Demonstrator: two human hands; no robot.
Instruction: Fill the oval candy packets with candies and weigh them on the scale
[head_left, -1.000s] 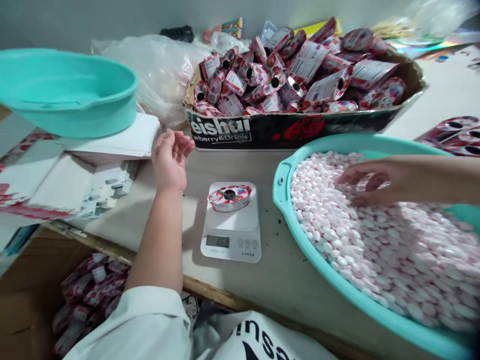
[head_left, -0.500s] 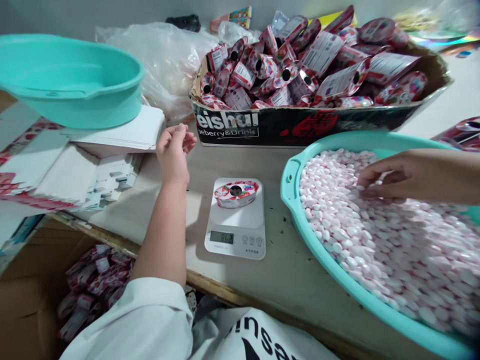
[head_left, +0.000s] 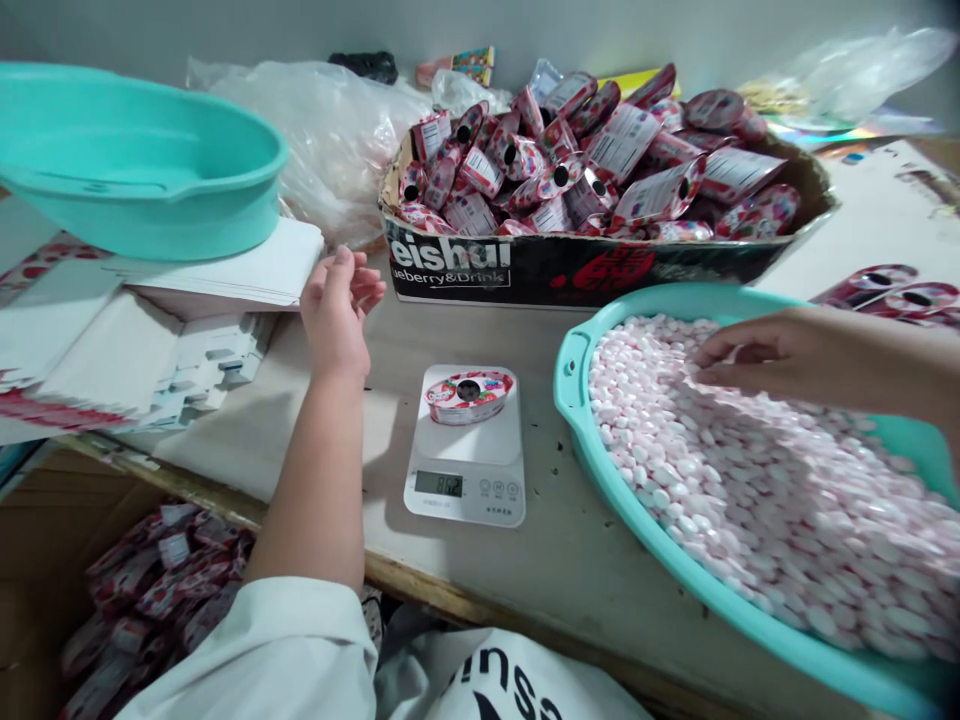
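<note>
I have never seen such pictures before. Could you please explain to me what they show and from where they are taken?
There is no machine here: a person uses two bare hands, and one camera worn on the head looks forward and down. On the table stands a white scale, bearing a printed packet with a dark round hole. The right hand has its fingertips at the small pale pieces in a turquoise basin; whether it grips any is hard to tell. The left hand, loosely open, holds nothing visible. Behind stands a carton filled with similar packets.
</note>
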